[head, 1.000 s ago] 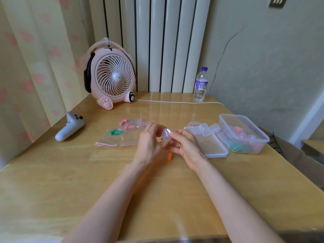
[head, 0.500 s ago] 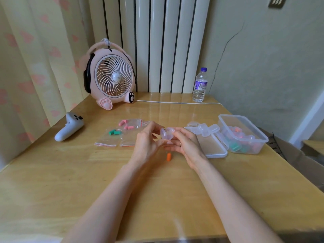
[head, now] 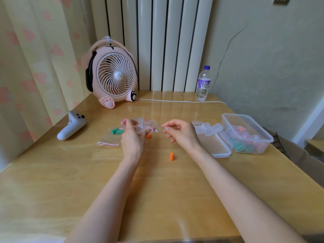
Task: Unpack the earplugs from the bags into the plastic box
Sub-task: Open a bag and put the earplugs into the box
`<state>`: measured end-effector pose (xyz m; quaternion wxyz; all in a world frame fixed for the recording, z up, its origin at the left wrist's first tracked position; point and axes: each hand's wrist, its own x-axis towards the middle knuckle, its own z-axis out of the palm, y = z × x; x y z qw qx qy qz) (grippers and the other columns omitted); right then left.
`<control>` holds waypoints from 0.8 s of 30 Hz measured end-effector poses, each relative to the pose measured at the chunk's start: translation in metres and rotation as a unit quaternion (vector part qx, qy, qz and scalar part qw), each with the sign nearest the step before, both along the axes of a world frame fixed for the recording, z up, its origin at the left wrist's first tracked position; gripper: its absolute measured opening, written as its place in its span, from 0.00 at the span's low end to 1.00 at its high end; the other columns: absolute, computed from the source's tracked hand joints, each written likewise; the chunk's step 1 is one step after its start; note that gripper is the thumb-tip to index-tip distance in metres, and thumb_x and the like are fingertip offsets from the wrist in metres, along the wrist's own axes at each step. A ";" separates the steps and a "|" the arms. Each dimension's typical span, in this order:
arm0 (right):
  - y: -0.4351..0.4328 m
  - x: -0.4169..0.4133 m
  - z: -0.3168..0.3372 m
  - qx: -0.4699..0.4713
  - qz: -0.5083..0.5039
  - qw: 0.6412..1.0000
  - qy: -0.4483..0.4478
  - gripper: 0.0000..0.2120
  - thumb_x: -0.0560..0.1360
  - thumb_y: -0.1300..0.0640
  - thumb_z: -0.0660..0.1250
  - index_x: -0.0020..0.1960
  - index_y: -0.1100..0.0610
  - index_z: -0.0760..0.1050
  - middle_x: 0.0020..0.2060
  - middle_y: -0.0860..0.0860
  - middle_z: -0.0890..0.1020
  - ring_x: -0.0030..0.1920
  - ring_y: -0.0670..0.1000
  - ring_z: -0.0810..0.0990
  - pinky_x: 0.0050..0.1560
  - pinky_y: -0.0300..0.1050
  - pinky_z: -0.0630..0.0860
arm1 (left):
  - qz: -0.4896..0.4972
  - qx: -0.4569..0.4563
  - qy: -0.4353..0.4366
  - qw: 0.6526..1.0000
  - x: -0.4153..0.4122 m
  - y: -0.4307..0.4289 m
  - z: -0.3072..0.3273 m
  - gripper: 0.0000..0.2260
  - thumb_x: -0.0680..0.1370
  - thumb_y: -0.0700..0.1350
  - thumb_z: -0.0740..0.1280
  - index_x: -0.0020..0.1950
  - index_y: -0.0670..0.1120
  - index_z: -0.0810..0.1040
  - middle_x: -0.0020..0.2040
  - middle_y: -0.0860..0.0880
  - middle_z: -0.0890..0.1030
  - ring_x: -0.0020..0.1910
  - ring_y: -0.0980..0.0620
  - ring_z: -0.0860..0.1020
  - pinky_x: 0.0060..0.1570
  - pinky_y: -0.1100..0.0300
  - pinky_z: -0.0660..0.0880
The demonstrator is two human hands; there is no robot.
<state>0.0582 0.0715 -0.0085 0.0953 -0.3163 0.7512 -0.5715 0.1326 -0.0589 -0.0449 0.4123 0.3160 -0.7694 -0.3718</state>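
Note:
My left hand (head: 134,137) holds a small clear case (head: 142,129) over a heap of clear zip bags (head: 149,124) in the middle of the table. My right hand (head: 181,133) hovers apart from it to the right, fingers loosely curled, with nothing visible in them. One orange earplug (head: 171,156) lies on the table between my forearms. Another orange earplug (head: 149,136) lies beside my left hand. Two green earplugs (head: 116,131) sit in a flat bag (head: 109,140) to the left. The clear plastic box (head: 263,135) at right holds several coloured earplugs in small cases.
The box's lid (head: 219,151) lies beside the box with several small clear cases (head: 209,128) on it. A white controller (head: 71,126) lies at left. A pink fan (head: 112,76), its white cable (head: 175,101) and a water bottle (head: 202,85) stand at the back.
My hands have come apart. The right hand let go of the clear case and moved right; the left hand carried the case left over the bags. The orange earplug now lies uncovered.

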 end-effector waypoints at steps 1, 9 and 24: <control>-0.008 -0.005 0.001 0.032 -0.005 0.999 0.040 0.11 0.75 0.63 0.65 0.39 0.49 0.79 0.39 0.51 0.82 0.39 0.50 0.79 0.40 0.44 0.76 | 0.003 0.008 0.003 1.000 0.000 -0.001 0.000 0.24 0.72 0.47 0.72 0.62 0.38 0.67 0.54 0.39 0.79 0.54 0.37 0.76 0.52 0.46 0.73; -0.065 -0.029 -0.024 0.273 0.004 0.947 0.168 0.10 0.71 0.55 0.72 0.52 0.48 0.82 0.53 0.49 0.82 0.56 0.52 0.78 0.53 0.41 0.73 | 0.016 0.036 0.047 0.998 0.002 -0.002 0.001 0.19 0.73 0.47 0.71 0.58 0.39 0.69 0.53 0.41 0.78 0.52 0.39 0.76 0.51 0.46 0.73; 0.000 -0.035 0.009 0.131 0.008 0.979 0.153 0.06 0.68 0.58 0.75 0.37 0.48 0.80 0.34 0.43 0.80 0.36 0.43 0.75 0.44 0.42 0.73 | -0.172 -0.015 -0.015 0.985 -0.006 0.009 -0.004 0.09 0.76 0.41 0.68 0.51 0.43 0.70 0.44 0.48 0.78 0.40 0.45 0.81 0.42 0.55 0.76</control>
